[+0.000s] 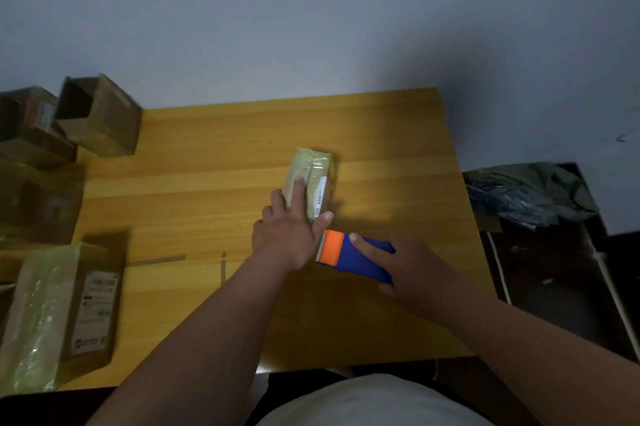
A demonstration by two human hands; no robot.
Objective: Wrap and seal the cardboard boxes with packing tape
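A small cardboard box [313, 172] wrapped in greenish tape lies in the middle of the wooden table [207, 155]. It carries a narrow white label on its right side. My left hand [289, 231] rests on the box's near end, fingers straight along its top and thumb against its near corner. My right hand [412, 269] grips a blue tape dispenser [360, 259] with an orange front [331, 248] and a toothed cutting edge, index finger laid on top. The dispenser sits just behind the box's near end, close to my left thumb.
A larger taped box with a printed label [65, 314] lies at the table's near left. Several open and stacked cardboard boxes [98, 114] crowd the far left. Strips of tape [156, 261] stick to the tabletop. Dark bags and clutter [533, 197] sit off the right edge.
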